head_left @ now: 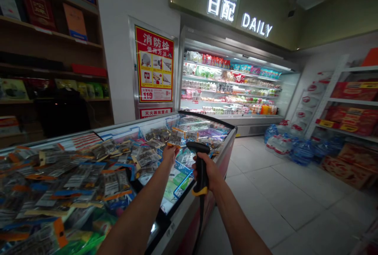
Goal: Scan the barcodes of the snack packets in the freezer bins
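My right hand (pixel 211 172) is wrapped round the handle of a black barcode scanner (pixel 201 168) with a yellow base, and a cable hangs from it. Its head points left, towards my left hand (pixel 170 155). Between the fingers of that hand is the edge of a small clear snack packet (pixel 176 137) with an orange strip, held up above the freezer chest. Many similar packets (pixel 85 176) with orange and blue strips lie heaped on the chest's left part. Under my hands, green and blue packs show through the freezer's glass (pixel 174 188).
The freezer chest's rim (pixel 230 139) runs along its right side. Beyond stands a lit refrigerated display (pixel 230 85). At right are water bottles (pixel 302 152), boxes and shelving on the tiled floor (pixel 265 192). Wooden shelves (pixel 50 34) and a dark bag-like object (pixel 63 113) are at left.
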`<state>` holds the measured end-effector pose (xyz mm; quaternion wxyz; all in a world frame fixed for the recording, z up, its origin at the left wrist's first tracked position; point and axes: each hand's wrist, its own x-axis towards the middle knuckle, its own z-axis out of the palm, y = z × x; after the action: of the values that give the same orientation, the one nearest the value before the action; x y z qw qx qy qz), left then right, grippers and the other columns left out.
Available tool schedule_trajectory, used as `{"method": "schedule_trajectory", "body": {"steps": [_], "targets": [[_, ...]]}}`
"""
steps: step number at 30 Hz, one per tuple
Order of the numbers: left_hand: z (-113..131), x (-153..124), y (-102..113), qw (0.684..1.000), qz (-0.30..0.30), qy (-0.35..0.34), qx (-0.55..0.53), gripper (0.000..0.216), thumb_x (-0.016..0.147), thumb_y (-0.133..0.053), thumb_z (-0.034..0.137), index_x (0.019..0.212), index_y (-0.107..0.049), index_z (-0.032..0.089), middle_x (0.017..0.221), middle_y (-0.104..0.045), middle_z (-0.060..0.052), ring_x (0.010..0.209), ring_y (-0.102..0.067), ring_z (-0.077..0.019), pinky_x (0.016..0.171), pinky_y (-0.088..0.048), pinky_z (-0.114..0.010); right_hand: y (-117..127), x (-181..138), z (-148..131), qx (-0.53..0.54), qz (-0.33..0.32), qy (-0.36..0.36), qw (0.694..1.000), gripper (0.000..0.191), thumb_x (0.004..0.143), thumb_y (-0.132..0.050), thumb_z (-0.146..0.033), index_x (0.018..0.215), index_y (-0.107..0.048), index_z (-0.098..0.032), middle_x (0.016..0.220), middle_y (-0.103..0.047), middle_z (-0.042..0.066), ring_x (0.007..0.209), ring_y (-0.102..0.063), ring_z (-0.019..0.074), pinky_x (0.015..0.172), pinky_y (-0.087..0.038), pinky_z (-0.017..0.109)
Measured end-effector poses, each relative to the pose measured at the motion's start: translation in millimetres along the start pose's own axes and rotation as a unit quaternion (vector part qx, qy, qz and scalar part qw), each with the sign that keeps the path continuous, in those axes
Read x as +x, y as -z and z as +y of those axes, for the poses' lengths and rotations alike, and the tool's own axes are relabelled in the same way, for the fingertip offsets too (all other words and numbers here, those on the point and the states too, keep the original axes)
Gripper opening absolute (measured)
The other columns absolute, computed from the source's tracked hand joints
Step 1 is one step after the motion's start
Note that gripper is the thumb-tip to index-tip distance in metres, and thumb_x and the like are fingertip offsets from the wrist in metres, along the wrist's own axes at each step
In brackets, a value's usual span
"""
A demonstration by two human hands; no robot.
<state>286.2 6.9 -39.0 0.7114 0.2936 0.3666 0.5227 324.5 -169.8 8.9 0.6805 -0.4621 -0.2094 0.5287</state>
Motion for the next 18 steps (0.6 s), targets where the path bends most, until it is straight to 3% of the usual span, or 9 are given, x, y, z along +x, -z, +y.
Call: {"method": "schedule_trajectory", "body": {"steps": [9, 15, 18], "targets": [[9, 9, 8, 0.996, 0.081, -0.020, -0.026, 0.018, 0.068, -0.049, 0.000, 0.062, -0.046, 0.016, 0.057, -0.052, 0.003, 0.050, -0.053, -0.0050, 0.057, -0.046, -0.019, -2, 5, -4, -0.006, 0.019, 0.021, 1.000, 0.024, 0.065, -0.051, -0.040, 0.071, -0.048, -0.017, 0.043, -0.051, -0.004, 0.033, -0.045, 0.0089, 0.032, -0.033, 0.019], [28, 28, 22, 0.987, 0.142, -0.075, 0.011, 0.012, 0.074, -0.044, 0.007, 0.073, -0.049, 0.019, 0.073, -0.058, -0.001, 0.069, -0.059, -0.0090, 0.059, -0.045, -0.018, 8, 11, -9, -0.018, 0.055, 0.050, 0.997, 0.022, 0.065, -0.052, -0.038, 0.069, -0.049, -0.016, 0.043, -0.050, -0.004, 0.034, -0.046, 0.0089, 0.033, -0.034, 0.020], [34, 38, 30, 0.983, 0.146, -0.098, 0.060, 0.019, 0.077, -0.036, 0.008, 0.073, -0.051, 0.019, 0.069, -0.059, -0.003, 0.075, -0.060, -0.0118, 0.059, -0.045, -0.020, 16, 13, -12, -0.011, 0.068, 0.055, 0.996, 0.022, 0.064, -0.053, -0.038, 0.069, -0.049, -0.016, 0.044, -0.050, -0.004, 0.034, -0.045, 0.0087, 0.033, -0.035, 0.020]]}}
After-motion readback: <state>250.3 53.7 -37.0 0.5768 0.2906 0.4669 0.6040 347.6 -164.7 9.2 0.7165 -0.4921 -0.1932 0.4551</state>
